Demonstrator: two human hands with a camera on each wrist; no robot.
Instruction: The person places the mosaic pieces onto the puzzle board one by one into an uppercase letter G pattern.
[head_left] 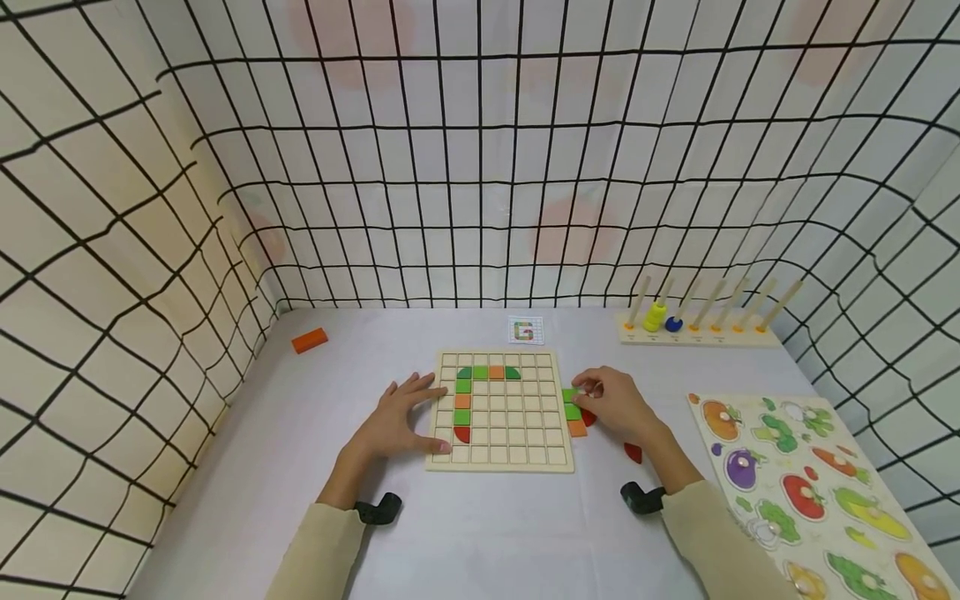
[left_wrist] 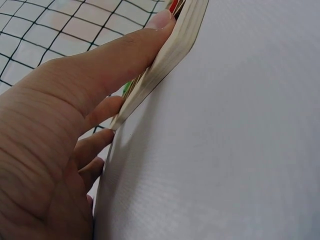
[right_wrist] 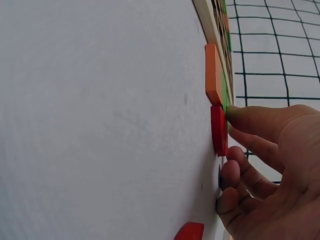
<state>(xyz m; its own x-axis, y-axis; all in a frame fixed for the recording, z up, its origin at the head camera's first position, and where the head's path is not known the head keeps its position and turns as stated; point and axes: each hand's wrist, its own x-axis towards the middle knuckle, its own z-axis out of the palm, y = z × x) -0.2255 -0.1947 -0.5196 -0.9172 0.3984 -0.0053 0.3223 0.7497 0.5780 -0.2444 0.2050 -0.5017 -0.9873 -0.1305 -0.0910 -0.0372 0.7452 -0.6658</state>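
A wooden grid board [head_left: 517, 462] lies in the middle, with green, orange and red tiles forming a row and a column in its upper left. My left hand [head_left: 397, 421] rests on the board's left edge, fingers spread and the thumb [left_wrist: 135, 47] on its lower left corner. Just off the board's right edge, my right hand [head_left: 618, 404] pinches a green square tile [head_left: 570, 395] between thumb and index finger. Around it lie another green tile [head_left: 572, 412], an orange tile [right_wrist: 213, 75] and a red quarter-round tile [right_wrist: 218, 130].
A second red piece [head_left: 633, 452] lies under the right wrist. Behind the board is a small pattern card [head_left: 526, 330]. A peg stand [head_left: 697, 335] with beads stands at the back right, a vegetable puzzle board [head_left: 802, 483] in front. An orange block [head_left: 310, 340] lies far left; black netting surrounds the table.
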